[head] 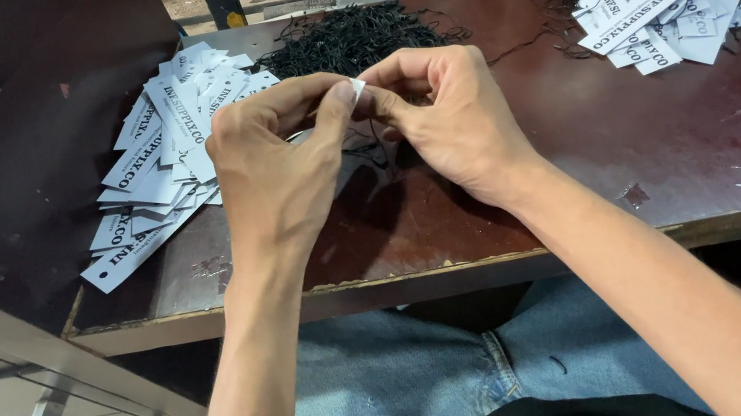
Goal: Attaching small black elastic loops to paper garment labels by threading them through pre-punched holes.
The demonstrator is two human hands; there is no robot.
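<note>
A: Left hand point(277, 169) and right hand point(448, 118)?
B: Both pinched shut on one small white tag point(358, 88), held above the dark table point(584, 150)

A: Nearby?
B: Black strings point(351, 39) behind, tag pile point(168, 152) left

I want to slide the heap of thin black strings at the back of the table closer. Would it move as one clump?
Probably not cleanly. The heap of thin black strings looks loose and tangled, with stray loops trailing onto the dark brown table, so strands would likely drag behind. It seems light and floppy; scooping should work better than pushing.
</note>
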